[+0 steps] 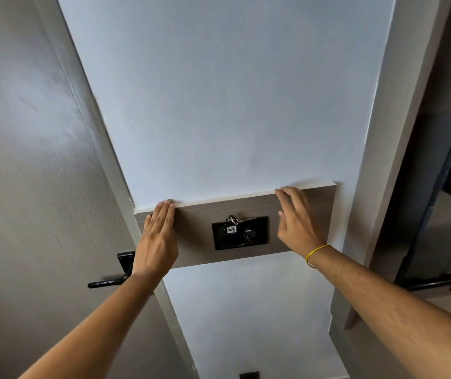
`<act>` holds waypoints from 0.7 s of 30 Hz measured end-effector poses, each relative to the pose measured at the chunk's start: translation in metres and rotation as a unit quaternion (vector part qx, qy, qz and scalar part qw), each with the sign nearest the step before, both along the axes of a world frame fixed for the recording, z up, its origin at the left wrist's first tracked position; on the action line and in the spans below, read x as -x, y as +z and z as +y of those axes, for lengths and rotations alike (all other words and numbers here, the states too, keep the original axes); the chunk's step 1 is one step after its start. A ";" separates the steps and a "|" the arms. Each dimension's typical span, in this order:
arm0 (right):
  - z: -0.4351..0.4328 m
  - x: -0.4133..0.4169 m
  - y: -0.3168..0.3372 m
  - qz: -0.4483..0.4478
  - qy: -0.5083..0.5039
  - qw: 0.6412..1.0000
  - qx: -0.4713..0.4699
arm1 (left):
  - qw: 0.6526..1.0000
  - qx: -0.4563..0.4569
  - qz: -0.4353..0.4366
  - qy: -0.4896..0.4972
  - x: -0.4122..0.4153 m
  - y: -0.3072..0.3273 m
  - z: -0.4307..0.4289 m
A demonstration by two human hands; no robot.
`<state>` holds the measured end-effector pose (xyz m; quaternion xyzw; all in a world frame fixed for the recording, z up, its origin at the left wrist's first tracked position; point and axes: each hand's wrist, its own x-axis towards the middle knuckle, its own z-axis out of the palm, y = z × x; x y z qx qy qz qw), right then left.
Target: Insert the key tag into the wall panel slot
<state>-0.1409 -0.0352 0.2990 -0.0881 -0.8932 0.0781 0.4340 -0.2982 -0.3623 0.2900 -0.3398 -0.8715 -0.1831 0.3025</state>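
Key tag [231,234] partly hidden inside wall panel slot [240,233].

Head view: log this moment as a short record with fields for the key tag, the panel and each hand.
key tag: white label reading 407, sitting in the black wall panel slot, key ring at its top
wood panel: horizontal board on the wall, carrying the slot unit
left hand: flat on the board, left of the slot, empty
right hand: open on the board, right of the slot, empty
door handle: black, lower left
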 end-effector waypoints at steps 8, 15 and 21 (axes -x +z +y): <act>0.003 -0.002 -0.009 -0.022 0.002 1.000 -0.013 | 1.000 -0.006 -0.014 -0.005 -0.003 -0.003 0.001; 0.004 -0.004 -0.014 -0.039 -0.008 0.999 -0.033 | 1.000 -0.011 -0.019 -0.011 -0.003 -0.005 0.000; 0.017 -0.010 -0.011 -0.091 -0.033 0.992 -0.083 | 1.000 -0.002 -0.022 -0.012 0.000 -0.003 0.000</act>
